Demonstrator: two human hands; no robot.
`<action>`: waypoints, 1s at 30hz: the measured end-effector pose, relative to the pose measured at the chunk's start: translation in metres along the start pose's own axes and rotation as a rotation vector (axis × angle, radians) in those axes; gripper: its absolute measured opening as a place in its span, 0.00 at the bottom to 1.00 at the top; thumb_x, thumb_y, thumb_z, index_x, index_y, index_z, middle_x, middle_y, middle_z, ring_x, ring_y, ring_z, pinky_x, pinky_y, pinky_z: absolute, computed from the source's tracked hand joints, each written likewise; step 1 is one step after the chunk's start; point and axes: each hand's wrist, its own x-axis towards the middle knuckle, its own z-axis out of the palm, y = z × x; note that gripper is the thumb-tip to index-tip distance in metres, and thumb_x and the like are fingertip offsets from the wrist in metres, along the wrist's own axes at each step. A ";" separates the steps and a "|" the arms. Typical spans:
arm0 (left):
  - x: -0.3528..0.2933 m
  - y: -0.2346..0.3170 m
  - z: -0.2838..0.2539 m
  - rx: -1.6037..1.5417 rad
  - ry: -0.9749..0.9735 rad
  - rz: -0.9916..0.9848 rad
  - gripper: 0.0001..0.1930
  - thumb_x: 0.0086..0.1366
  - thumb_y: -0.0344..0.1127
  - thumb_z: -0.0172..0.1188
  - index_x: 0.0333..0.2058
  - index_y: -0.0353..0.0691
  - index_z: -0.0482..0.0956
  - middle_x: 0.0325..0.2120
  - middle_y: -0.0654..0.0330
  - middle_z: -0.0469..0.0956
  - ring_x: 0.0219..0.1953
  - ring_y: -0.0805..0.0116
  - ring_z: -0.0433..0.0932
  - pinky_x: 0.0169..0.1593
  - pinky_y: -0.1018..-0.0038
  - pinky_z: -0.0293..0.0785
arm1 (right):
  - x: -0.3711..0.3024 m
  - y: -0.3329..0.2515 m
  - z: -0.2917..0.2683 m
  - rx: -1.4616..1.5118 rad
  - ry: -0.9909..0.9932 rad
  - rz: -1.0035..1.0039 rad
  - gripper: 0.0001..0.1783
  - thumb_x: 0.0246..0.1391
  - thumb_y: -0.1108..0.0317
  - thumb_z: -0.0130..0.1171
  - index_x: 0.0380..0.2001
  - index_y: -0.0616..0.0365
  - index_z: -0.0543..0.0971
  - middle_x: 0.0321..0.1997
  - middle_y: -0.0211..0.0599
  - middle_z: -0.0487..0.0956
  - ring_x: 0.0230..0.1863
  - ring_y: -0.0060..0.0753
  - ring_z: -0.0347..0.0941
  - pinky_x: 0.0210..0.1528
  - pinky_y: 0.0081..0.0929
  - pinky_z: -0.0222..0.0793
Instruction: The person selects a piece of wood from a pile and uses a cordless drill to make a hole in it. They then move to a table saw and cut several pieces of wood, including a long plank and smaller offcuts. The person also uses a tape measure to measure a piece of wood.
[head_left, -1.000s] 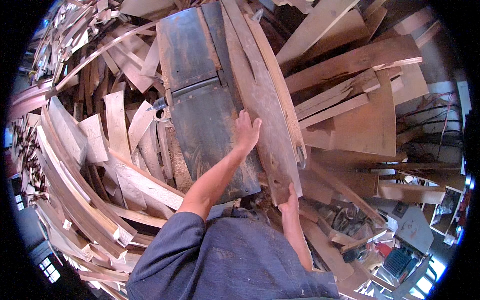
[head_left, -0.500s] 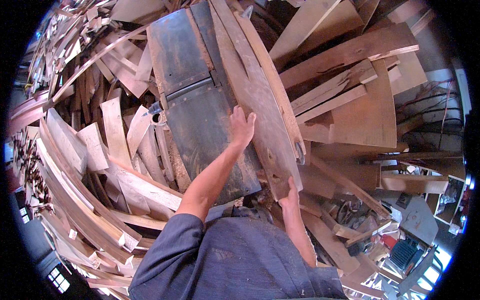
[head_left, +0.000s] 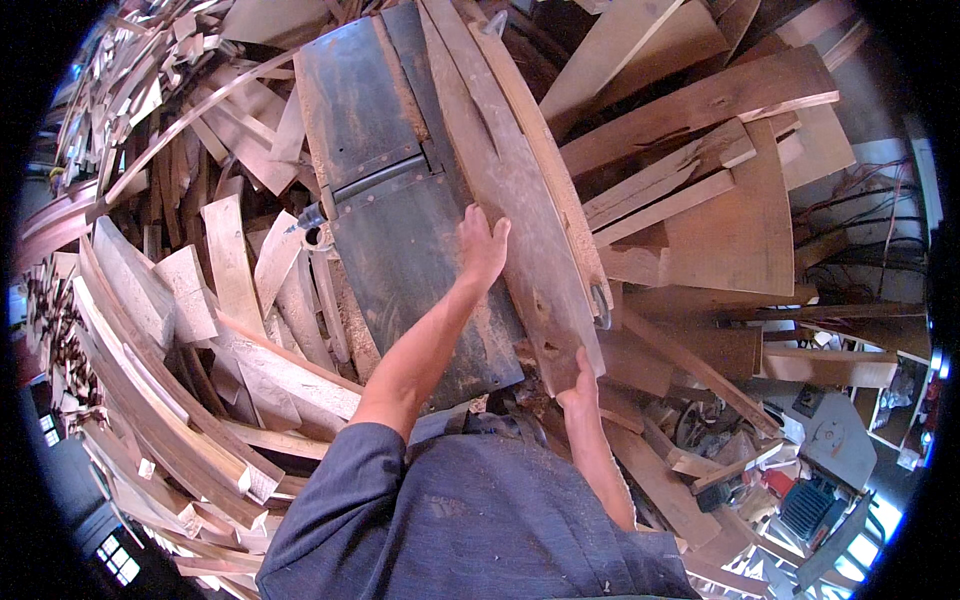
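Note:
A long wooden board (head_left: pixel 548 255) leans along the right side of a jointer, its face toward me and a dark knot near its close end. Against the board's left part rests my left hand (head_left: pixel 484 245), fingers extended and thumb apart, pressing rather than wrapped round it. My right hand (head_left: pixel 580 385) grips the close end of the board, with the thumb on its face; the other fingers are partly hidden behind. Under my left forearm lies the dark metal jointer table (head_left: pixel 400 270), dusted with sawdust. A cutter slot (head_left: pixel 385 175) crosses it farther ahead.
Offcuts and planks (head_left: pixel 235 255) crowd the left side. Wide boards (head_left: pixel 720 210) are stacked at the right. A green motor (head_left: pixel 808 508) sits among clutter at the lower right. A wooden strip (head_left: pixel 570 200) runs behind the board, with sawdust on it.
My two hands and the board have shifted slightly forward, away from me. The jointer and the wood piles look the same.

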 end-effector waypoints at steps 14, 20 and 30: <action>0.015 -0.007 0.003 0.030 0.077 0.058 0.21 0.64 0.40 0.61 0.49 0.30 0.71 0.52 0.44 0.71 0.53 0.38 0.69 0.57 0.50 0.65 | 0.001 0.001 0.017 -0.032 0.053 -0.002 0.27 0.64 0.59 0.62 0.63 0.56 0.71 0.63 0.45 0.76 0.61 0.53 0.74 0.59 0.57 0.75; 0.021 -0.004 -0.001 0.034 0.003 0.005 0.26 0.64 0.41 0.62 0.52 0.26 0.69 0.59 0.41 0.68 0.57 0.37 0.67 0.61 0.51 0.63 | 0.009 0.000 0.017 -0.015 0.050 0.026 0.27 0.63 0.60 0.63 0.62 0.54 0.72 0.62 0.44 0.76 0.60 0.52 0.74 0.58 0.59 0.75; 0.030 -0.006 -0.003 0.020 0.007 0.028 0.22 0.63 0.40 0.62 0.48 0.29 0.70 0.53 0.43 0.70 0.53 0.38 0.68 0.58 0.51 0.65 | 0.010 0.003 0.029 -0.029 0.039 0.021 0.25 0.64 0.56 0.62 0.60 0.53 0.75 0.63 0.39 0.78 0.63 0.51 0.73 0.65 0.58 0.67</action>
